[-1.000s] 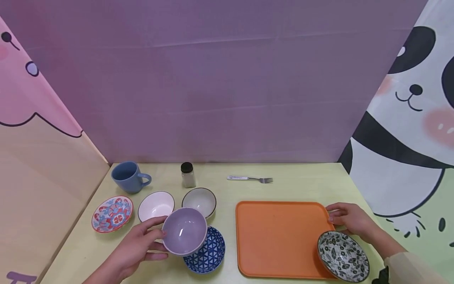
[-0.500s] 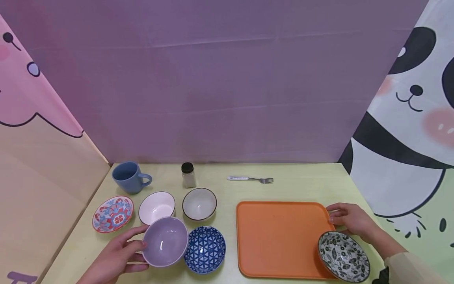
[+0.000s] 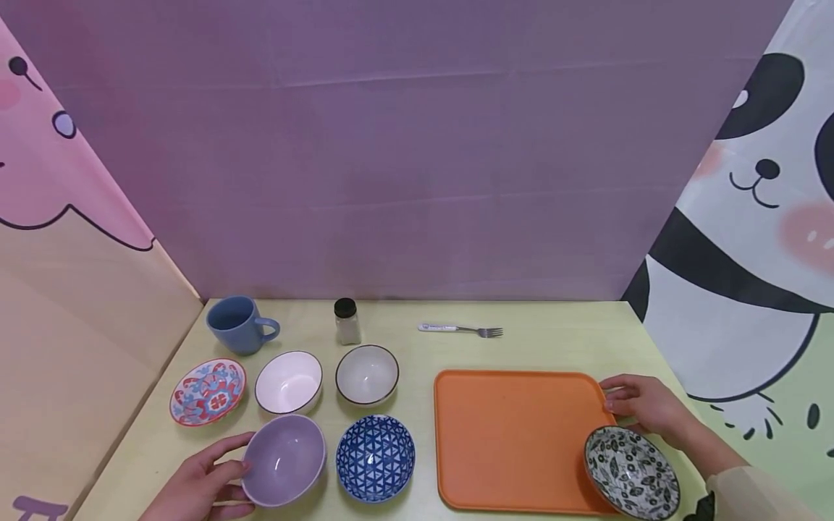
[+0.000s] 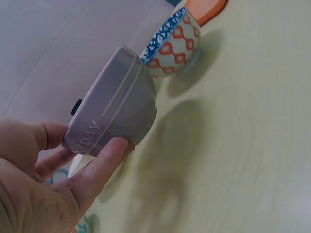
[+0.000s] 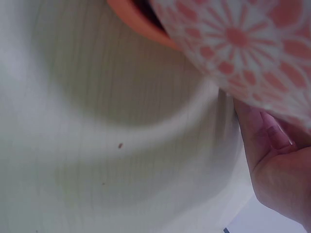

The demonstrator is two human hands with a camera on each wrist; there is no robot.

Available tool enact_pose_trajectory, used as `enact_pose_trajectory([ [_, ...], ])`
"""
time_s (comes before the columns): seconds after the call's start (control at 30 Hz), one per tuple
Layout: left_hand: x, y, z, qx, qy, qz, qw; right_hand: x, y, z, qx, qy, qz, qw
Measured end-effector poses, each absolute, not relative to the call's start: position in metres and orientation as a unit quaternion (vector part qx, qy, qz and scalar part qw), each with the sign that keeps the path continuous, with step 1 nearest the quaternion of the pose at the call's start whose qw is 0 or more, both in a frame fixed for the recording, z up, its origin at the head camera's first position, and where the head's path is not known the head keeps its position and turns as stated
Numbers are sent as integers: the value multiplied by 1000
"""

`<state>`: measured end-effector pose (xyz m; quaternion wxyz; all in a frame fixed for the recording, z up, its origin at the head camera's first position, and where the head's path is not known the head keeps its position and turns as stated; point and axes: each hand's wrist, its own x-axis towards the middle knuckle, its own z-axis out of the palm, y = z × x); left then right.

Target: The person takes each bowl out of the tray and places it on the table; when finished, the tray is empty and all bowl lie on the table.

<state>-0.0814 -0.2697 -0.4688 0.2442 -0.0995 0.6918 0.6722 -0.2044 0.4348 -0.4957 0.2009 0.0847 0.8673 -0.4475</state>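
Note:
My left hand grips the left side of a purple bowl, thumb at the rim and fingers outside. In the left wrist view this bowl is tilted, its shadow apart from it on the table. To its right stands a blue-and-white patterned bowl; behind it, a white bowl. My right hand holds the right edge of an orange tray, part of the fingers being hidden. Close by that hand, a black-and-white floral bowl overlaps the tray's near right corner, its coral-patterned outside large in the right wrist view.
A dark-rimmed white bowl stands behind the blue one. Farther left are a red-and-blue patterned dish and a blue mug. A black-capped jar and a fork lie toward the back, near the purple backdrop.
My left hand has carried the purple bowl left and toward me, away from over the blue patterned bowl, which now shows whole. My right hand and the tray stay where they were.

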Motion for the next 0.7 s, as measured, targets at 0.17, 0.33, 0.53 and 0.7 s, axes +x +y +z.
enact_pose_trajectory([
  [0.17,-79,-276,-480,-97,682,681,249,-205,436,-498,83,867,-449,200],
  [0.33,-76,-276,-487,-105,678,683,251,-207,438,-500,84,869,-444,202],
  [0.53,-76,-273,-490,-112,691,668,251,-207,438,-501,85,868,-444,204],
  [0.7,-76,-273,-491,-109,697,663,252,-207,438,-501,87,867,-446,205],
])
